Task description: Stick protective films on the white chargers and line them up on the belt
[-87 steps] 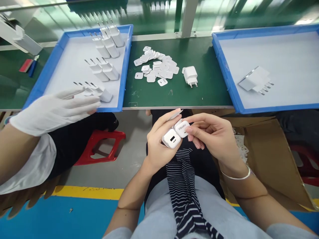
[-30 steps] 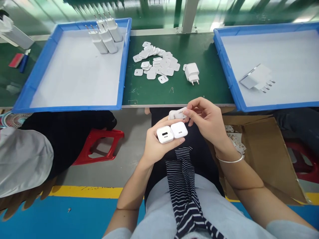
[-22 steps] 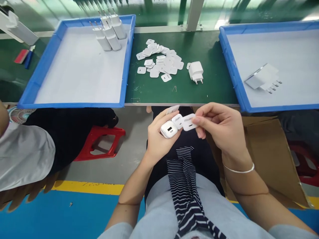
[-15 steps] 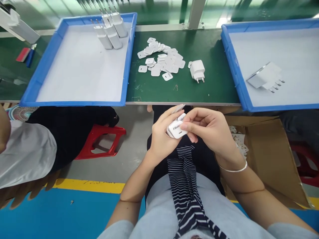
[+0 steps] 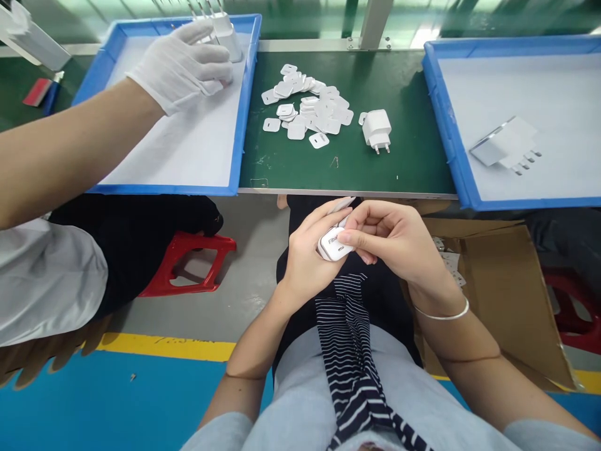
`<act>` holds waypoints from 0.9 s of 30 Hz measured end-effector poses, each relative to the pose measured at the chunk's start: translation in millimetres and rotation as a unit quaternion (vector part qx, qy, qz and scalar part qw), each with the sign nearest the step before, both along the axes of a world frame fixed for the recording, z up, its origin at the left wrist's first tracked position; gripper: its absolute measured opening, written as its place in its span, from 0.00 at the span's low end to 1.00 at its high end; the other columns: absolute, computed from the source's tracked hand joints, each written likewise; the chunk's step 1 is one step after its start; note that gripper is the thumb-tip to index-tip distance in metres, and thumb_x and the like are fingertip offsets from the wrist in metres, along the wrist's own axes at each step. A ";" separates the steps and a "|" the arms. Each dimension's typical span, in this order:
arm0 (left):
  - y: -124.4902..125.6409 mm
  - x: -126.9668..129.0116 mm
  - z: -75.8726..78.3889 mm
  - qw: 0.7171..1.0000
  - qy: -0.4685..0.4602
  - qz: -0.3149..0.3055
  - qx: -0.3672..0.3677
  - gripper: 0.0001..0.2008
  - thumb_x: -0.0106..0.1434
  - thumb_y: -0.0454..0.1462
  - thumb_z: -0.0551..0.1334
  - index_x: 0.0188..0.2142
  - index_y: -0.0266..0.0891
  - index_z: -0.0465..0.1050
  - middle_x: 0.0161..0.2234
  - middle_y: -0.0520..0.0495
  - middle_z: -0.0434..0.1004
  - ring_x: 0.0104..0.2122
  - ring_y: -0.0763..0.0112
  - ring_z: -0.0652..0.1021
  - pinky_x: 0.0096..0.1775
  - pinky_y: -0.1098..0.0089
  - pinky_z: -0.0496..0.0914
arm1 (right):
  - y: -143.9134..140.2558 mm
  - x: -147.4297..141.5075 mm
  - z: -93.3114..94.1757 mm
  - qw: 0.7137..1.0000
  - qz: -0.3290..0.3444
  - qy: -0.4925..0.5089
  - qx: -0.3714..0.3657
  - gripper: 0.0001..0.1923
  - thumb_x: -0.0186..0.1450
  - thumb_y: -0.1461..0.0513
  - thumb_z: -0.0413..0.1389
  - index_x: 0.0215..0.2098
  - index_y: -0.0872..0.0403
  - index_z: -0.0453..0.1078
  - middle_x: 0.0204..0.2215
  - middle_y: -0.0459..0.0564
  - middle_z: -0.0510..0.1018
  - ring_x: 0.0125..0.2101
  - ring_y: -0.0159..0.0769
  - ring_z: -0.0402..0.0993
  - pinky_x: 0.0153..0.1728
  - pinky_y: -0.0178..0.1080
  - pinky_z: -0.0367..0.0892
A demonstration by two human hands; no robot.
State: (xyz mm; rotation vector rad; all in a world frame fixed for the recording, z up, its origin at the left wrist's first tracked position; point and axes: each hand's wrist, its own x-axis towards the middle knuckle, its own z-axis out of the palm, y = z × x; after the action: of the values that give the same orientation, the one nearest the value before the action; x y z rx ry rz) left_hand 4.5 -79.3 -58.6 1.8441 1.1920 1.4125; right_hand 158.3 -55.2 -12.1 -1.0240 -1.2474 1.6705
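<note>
Left hand (image 5: 307, 257): grips white, glossy, rounded-square charger (image 5: 334, 245).
Right hand (image 5: 394, 241): fingertips pinch it.
Tabletop (image 5: 413, 156): one white plug adapter (image 5: 377, 128).

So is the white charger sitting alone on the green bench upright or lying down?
Lying down. The white charger rests on its side on the green bench, its two pins pointing level along the surface toward the near edge.

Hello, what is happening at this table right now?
A person holds white chargers in the left hand above the lap, while the right hand presses on one. A co-worker's gloved hand reaches chargers in the left blue tray. Small white labels and one charger lie on the green table.
</note>
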 end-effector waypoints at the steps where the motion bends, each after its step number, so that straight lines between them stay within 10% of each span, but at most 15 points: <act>1: -0.2 -0.1 0.2 1.000 0.002 0.000 0.000 0.16 0.63 0.31 0.70 0.51 0.39 0.79 0.57 0.41 0.80 0.55 0.59 0.81 0.57 0.58 0.78 | 0.1 0.7 0.1 1.000 0.003 -0.006 0.000 0.15 0.54 0.63 0.75 0.26 0.57 0.72 0.17 0.39 0.71 0.15 0.22 0.65 0.16 0.26 0.59; 27: -0.1 4.6 -1.8 1.000 0.011 -0.012 -0.005 0.14 0.64 0.32 0.68 0.50 0.41 0.79 0.56 0.42 0.80 0.54 0.59 0.82 0.55 0.59 0.78 | 6.0 7.2 8.9 0.996 0.050 -0.072 0.004 0.18 0.54 0.58 0.75 0.25 0.56 0.70 0.20 0.40 0.72 0.16 0.23 0.65 0.14 0.28 0.60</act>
State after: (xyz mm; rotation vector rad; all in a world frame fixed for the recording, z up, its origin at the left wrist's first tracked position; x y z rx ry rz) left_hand 9.1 -79.4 -60.4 1.8654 1.1814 1.3751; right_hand 165.5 -49.3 -3.2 -1.1088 -1.4182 1.6896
